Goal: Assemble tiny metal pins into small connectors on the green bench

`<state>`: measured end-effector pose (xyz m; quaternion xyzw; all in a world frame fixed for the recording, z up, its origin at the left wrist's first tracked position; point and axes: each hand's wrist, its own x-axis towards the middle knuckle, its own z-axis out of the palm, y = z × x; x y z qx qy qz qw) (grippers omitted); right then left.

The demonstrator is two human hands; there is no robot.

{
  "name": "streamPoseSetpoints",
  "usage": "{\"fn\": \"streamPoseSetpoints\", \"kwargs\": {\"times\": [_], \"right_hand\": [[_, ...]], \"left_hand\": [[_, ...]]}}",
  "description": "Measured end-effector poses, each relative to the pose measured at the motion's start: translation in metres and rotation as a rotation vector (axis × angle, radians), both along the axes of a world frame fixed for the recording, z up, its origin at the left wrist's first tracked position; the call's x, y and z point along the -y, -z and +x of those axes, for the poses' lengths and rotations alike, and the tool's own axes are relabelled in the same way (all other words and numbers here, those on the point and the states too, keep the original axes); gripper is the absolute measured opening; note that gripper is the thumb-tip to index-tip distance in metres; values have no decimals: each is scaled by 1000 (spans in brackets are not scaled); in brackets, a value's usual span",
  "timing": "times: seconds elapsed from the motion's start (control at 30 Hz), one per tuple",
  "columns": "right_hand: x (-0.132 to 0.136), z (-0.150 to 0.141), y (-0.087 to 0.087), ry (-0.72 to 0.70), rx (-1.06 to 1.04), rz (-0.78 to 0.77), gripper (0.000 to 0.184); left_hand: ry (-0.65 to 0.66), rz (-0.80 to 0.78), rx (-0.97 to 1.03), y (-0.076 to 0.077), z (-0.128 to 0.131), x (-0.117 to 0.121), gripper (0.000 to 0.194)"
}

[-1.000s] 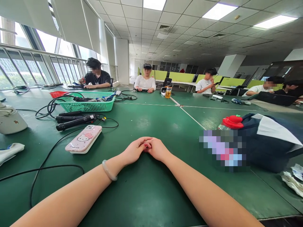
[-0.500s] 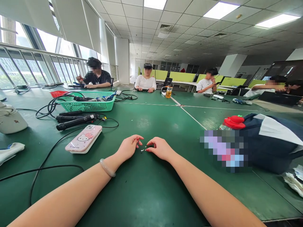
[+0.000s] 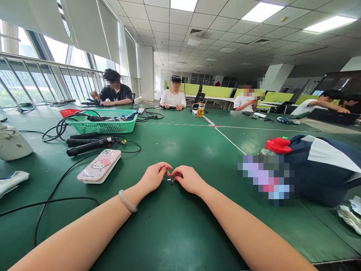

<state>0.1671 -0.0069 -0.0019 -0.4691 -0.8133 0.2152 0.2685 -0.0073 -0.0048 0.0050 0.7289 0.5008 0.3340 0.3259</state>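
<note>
My left hand [image 3: 153, 176], with a pale bangle on the wrist, is closed in a pinch over the green table [image 3: 175, 226]. My right hand [image 3: 189, 178] is also pinched, its fingertips almost meeting those of the left. Whatever the fingers hold is too small and hidden to name. Just below the fingertips lie tiny white and metallic pieces [image 3: 170, 180], close to the right thumb. Left of the hands lies a pink phone [image 3: 99, 166] in a cartoon cat case.
Black rod-shaped devices [image 3: 90, 146] and cables lie before a green basket [image 3: 104, 126]. A white container [image 3: 14, 143] stands at left. At right are a red-lidded bottle [image 3: 278, 145] and a dark bag [image 3: 316, 173]. Several people sit around the far side.
My two hands have drawn together, so the fingertips now nearly meet. The small metallic piece by my right fingers no longer stands out, and small pieces show below the fingers.
</note>
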Motion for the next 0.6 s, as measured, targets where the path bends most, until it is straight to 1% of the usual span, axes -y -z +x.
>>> {"fn": "streamPoseSetpoints", "kwargs": {"times": [0.07,0.17,0.37,0.47,0.53,0.6], "right_hand": [[-1,1,1,32,-48,8,23],[-3,1,3,60,-195,-34,24],[-8,-4,7,44,-640,-269,16],[-8,-6,5,61,-767,-330,22],[-8,-7,3,67,-810,-347,28],[-6,-7,1,67,-830,-352,33]], "left_hand": [[-40,-10,-5,0,-2,-2,33],[-41,-38,54,2,-2,-2,30],[66,-119,271,9,-1,-4,28],[105,-159,360,9,1,-3,28],[112,-162,353,8,2,-1,29],[112,-127,288,7,2,1,31]]}}
